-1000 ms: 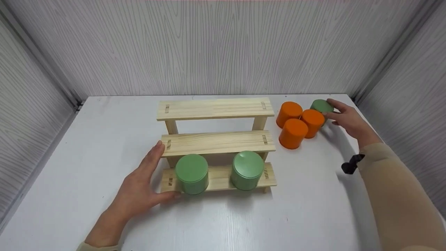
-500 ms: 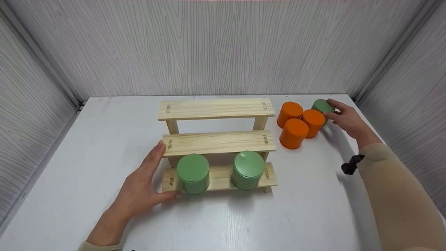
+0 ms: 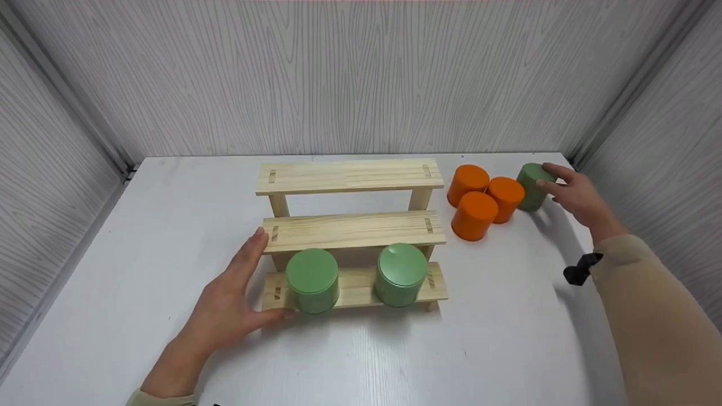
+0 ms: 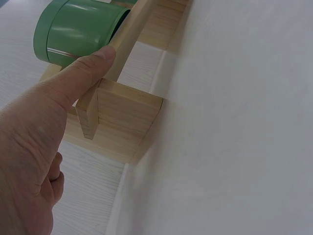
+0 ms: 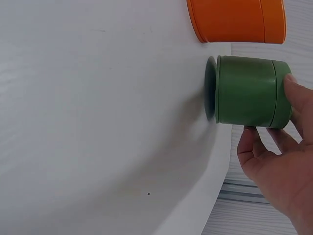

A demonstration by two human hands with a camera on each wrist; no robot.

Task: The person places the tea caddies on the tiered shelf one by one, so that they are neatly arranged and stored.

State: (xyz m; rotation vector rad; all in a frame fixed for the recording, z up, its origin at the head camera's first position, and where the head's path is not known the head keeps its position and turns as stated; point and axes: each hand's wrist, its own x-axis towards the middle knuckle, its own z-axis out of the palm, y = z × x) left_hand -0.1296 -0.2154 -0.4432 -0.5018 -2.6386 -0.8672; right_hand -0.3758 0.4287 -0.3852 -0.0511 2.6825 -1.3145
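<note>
My right hand [image 3: 581, 197] pinches the lid end of a green canister [image 3: 533, 189] at the far right of the table. In the right wrist view, a dark reflection shows beside the canister's base, which looks slightly off the tabletop. My left hand [image 3: 223, 307] rests against the left end of a three-step wooden shelf [image 3: 350, 231], fingers extended along the middle step. In the left wrist view, its thumb [image 4: 85, 71] presses the bottom step's front edge. Two more green canisters, one on the left [image 3: 312, 282] and one on the right [image 3: 401, 275], stand on that bottom step.
Beside the shelf's right end, three orange canisters, one at the back [image 3: 469, 185], one at the front [image 3: 475, 216] and one on the right [image 3: 506, 198], stand close together on the white table [image 3: 496, 327]. Wood-patterned panels enclose the back and sides.
Between half a second ago and now, my right hand has shifted right with the green canister, opening a small gap from the orange ones. The left hand has kept its place on the shelf.
</note>
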